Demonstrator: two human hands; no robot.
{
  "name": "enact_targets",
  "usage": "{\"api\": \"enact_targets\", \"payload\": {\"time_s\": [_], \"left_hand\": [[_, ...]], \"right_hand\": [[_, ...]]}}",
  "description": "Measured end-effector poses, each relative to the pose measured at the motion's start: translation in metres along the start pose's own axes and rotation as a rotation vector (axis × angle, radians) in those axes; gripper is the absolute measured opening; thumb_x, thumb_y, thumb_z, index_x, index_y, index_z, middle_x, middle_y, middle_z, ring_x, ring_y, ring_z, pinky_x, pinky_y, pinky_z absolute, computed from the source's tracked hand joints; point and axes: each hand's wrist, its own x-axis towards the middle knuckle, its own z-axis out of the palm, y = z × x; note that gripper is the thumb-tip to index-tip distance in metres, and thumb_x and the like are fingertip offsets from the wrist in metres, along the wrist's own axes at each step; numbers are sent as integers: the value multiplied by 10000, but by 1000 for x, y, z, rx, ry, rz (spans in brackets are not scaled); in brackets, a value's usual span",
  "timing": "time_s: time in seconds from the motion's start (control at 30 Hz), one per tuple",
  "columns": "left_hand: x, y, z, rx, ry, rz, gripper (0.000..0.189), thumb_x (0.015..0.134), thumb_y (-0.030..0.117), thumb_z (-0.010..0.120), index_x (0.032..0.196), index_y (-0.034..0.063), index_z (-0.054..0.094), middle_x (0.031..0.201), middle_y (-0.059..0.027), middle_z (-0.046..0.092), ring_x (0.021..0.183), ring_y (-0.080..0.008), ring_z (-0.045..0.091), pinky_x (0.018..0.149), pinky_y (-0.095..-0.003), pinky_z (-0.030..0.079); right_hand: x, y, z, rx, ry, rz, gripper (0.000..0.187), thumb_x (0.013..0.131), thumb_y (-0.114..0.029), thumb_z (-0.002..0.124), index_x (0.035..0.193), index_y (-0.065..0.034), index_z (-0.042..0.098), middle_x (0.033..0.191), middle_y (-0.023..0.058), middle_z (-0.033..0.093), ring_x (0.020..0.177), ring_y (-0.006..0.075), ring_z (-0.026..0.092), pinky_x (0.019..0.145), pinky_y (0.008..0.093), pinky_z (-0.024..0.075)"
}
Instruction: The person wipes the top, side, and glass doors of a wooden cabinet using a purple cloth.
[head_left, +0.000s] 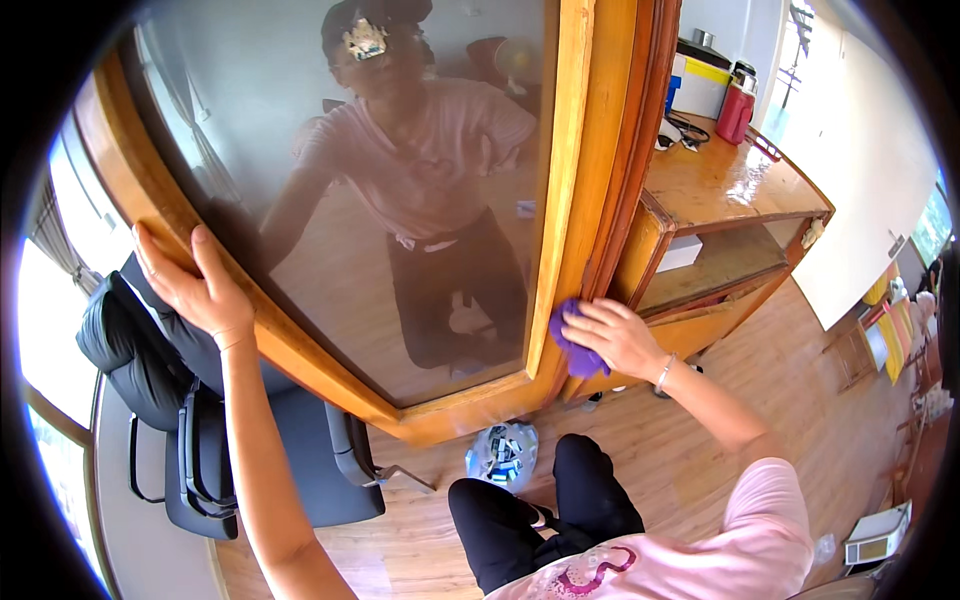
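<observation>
A wooden cabinet door with a dark glass pane (322, 247) stands open in front of me, and the pane mirrors my upper body and legs. My left hand (196, 289) rests against the outer edge of the door's wooden frame (300, 345), fingers spread and holding nothing. In my right hand (619, 337) is a purple cloth (583, 356), pressed against the frame's lower corner on the hinge side, beside the reddish cabinet post (616, 187). My fingers cover part of the cloth.
Black office chairs (300, 450) stand at left behind the door. A clear plastic bag (501, 454) of small items sits on the wood floor below it. At right, a low wooden cabinet (735, 195) carries a red flask (736, 112) and cables (686, 133).
</observation>
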Motion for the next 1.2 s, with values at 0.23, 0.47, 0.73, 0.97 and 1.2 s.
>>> {"api": "enact_targets", "payload": {"time_s": [0.23, 0.47, 0.73, 0.97, 1.2], "left_hand": [[1, 5, -2, -6, 45, -4, 640, 923, 378, 553, 1448, 79, 345, 1448, -186, 379, 1354, -351, 332, 1118, -445, 245], [-2, 9, -1, 23, 40, -10, 648, 945, 456, 490, 1453, 84, 338, 1458, -174, 379, 1361, -349, 328, 1125, -442, 240], [3, 3, -8, 43, 29, -9, 642, 946, 448, 489, 1459, 96, 328, 1458, -165, 374, 1353, -343, 336, 1121, -448, 251], [-6, 13, 2, -1, 45, -25, 625, 946, 422, 507, 1448, 85, 347, 1448, -173, 382, 1349, -350, 339, 1118, -440, 254], [2, 4, -8, 15, 45, 15, 619, 934, 353, 543, 1436, 48, 347, 1446, -197, 373, 1344, -368, 340, 1113, -439, 252]], "right_hand": [[95, 8, -149, 596, 263, 275, 404, 814, 113, 506, 1167, -53, 610, 1180, 97, 639, 1124, 243, 610, 959, 324, 481], [271, 73, -304, -791, 946, -112, 431, 951, -199, 467, 1352, -40, 473, 1401, 159, 476, 1335, 305, 401, 1139, 430, 281], [253, 35, -221, -612, 655, -286, 428, 912, -144, 482, 1332, -67, 505, 1376, 134, 506, 1280, 293, 459, 1099, 407, 329], [95, 26, -22, -316, -212, -656, 550, 834, -70, 481, 1384, -66, 462, 1459, 45, 428, 1395, 193, 329, 1174, 367, 253], [182, 9, -110, -321, 126, -515, 464, 855, -82, 496, 1313, -152, 534, 1399, 30, 498, 1296, 225, 458, 1101, 389, 364]]}}
